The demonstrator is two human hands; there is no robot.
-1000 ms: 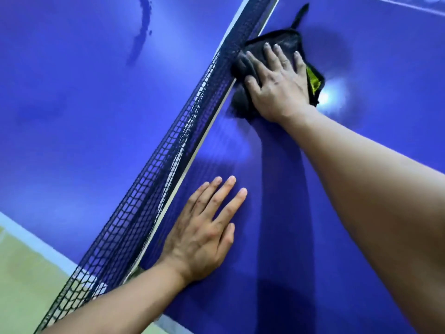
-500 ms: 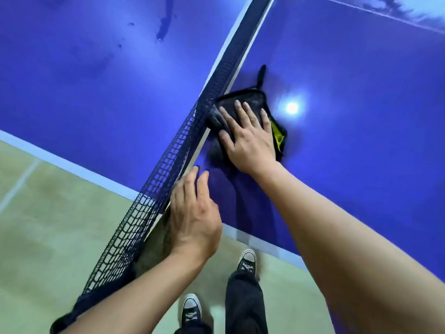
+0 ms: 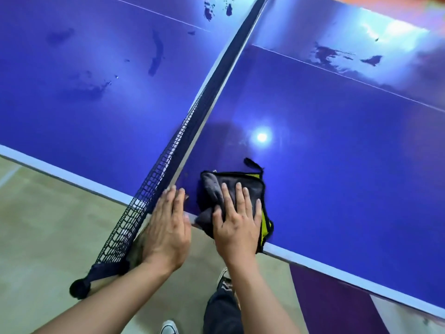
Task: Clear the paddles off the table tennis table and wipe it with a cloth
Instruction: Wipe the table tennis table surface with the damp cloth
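A dark grey cloth (image 3: 243,183) with a yellow-green side and a black hanging loop lies at the near edge of the blue table tennis table (image 3: 337,153), just right of the net (image 3: 168,162). My right hand (image 3: 237,220) presses flat on the cloth with straight spread fingers. My left hand (image 3: 167,227) rests open at the table's edge, right beside the net's near end. No paddles are in view.
The net crosses the table from the near post clamp (image 3: 81,286) to the far top. Wet dark smears show on the far left half (image 3: 156,54) and far right half (image 3: 327,53). Below the edge are the beige floor and my legs and shoes (image 3: 224,283).
My right hand has dragged the cloth along the net back to the near table edge. My left hand slid back from the table surface to the edge by the net.
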